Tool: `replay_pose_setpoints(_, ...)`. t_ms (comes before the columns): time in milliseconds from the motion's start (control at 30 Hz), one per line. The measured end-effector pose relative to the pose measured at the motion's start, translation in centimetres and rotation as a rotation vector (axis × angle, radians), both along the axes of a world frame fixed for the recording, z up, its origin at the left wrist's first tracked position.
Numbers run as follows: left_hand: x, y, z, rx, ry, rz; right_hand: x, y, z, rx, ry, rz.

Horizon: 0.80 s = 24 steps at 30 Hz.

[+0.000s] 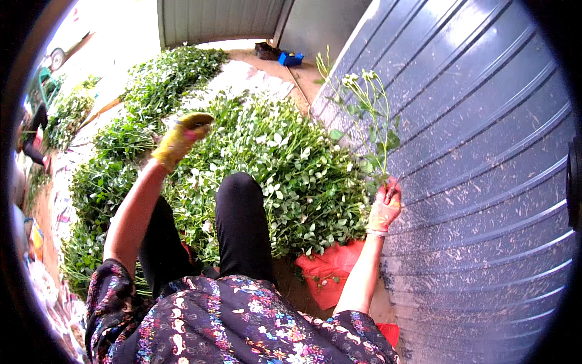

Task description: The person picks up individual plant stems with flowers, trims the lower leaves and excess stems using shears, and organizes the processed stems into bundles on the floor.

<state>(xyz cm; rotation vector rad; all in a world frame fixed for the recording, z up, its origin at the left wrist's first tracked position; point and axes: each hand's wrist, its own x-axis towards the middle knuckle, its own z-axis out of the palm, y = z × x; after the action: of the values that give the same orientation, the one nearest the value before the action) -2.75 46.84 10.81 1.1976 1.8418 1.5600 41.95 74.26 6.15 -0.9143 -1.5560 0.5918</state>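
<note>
My right hand (384, 207), in a reddish glove, grips the lower stem of a flower spray (382, 132) with pale buds and green leaves. It is held upright near the ribbed metal wall; a small dark object, unclear in kind, shows at the fingers. My left hand (184, 139), in a yellow glove with a pink patch, is raised over the plants; it is blurred, and whether it holds anything cannot be told. A large heap of leafy cut stems (291, 173) with small white flowers lies before and around my knees.
The ribbed metal wall (473, 150) rises close on the right. Red sheeting (334, 273) lies by my right forearm. Farther off are another heap of greenery (173, 68) and a blue object (290, 58). Part of a person (36, 136) shows at the far left.
</note>
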Motion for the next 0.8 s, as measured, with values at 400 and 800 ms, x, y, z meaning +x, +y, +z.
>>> replay_pose_setpoints(400,1.8,5.8,-0.1,0.177,-0.795,-0.393,-19.3,-9.5,-1.5,-1.044,0.392,1.236)
replay_pose_setpoints(800,-6.0,3.4,-2.6,0.227,-0.708,0.231,-29.1,-7.4,-8.7,-0.568,-0.569,0.685)
